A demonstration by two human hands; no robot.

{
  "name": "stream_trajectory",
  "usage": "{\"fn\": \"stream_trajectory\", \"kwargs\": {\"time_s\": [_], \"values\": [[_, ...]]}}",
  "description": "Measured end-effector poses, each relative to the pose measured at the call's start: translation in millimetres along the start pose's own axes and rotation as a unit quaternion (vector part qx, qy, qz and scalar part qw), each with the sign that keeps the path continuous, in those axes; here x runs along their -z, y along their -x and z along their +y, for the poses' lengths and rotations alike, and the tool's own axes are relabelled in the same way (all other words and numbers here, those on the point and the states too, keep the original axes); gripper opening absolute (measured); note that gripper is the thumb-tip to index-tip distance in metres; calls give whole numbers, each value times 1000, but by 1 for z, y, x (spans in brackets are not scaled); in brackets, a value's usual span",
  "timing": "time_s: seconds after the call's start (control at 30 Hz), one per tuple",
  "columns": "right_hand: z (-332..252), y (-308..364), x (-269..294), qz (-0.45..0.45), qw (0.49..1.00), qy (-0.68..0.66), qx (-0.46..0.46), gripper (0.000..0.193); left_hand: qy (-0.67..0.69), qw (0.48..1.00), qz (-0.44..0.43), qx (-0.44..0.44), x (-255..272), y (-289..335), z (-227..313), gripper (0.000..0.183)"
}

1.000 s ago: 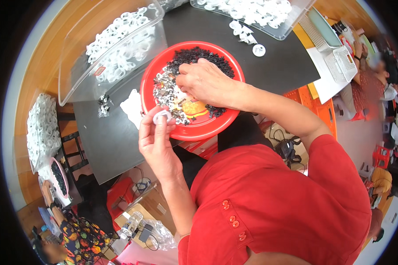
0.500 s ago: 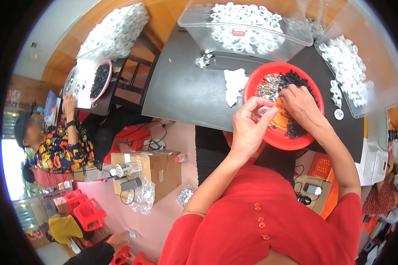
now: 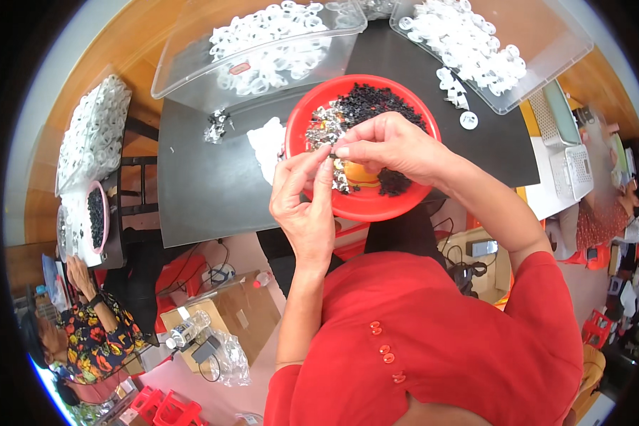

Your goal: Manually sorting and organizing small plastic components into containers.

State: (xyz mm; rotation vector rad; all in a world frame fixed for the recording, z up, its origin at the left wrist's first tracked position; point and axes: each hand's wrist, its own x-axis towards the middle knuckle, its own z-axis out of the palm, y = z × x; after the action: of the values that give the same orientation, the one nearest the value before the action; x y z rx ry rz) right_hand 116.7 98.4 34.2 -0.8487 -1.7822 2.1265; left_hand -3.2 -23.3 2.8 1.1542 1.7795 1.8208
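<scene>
Over a red bowl [image 3: 433, 135] my two hands meet, fingertips pressed together. My right hand [image 3: 397, 145] pinches a tiny black part [image 3: 334, 154] between thumb and forefinger. Facing it, my left hand [image 3: 302, 206] is closed at the fingertips around something too small and hidden to name. Inside the bowl lie a heap of small black parts [image 3: 380, 101], a pile of small silvery metal pieces [image 3: 324, 124] and more black parts [image 3: 394, 182] near the front. A patch of yellow-orange bowl bottom [image 3: 358, 177] shows below my hands.
A clear bin of white plastic rings [image 3: 270, 46] stands behind left, another bin of white parts [image 3: 468, 42] behind right. Crumpled white tissue [image 3: 266, 149] and metal bits [image 3: 216, 126] lie on the dark table [image 3: 206, 192]. A co-worker [image 3: 99, 326] sits at left; a cardboard box [image 3: 245, 312] stands below.
My right hand has come up from the bowl's contents to meet my left hand's fingertips. The white ring seen in my left fingers no longer shows. The view has turned, shifting the table leftward.
</scene>
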Motion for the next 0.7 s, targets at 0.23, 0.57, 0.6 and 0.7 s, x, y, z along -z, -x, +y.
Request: {"fn": "stream_trajectory", "kwargs": {"time_s": [0.23,0.57,0.6,0.7], "values": [[5,-3,-3,-4,999,-36,-7,26,10,1000,18,0,3,4,-3,16],[3,4,-17,111,878,310,347,13,186,970,16,158,9,0,7,12],[3,3,-16,107,844,351,392,11,186,970,15,158,9,-1,8,12],[5,0,-17,113,775,415,463,12,211,958,5,193,14,-3,8,14]]}}
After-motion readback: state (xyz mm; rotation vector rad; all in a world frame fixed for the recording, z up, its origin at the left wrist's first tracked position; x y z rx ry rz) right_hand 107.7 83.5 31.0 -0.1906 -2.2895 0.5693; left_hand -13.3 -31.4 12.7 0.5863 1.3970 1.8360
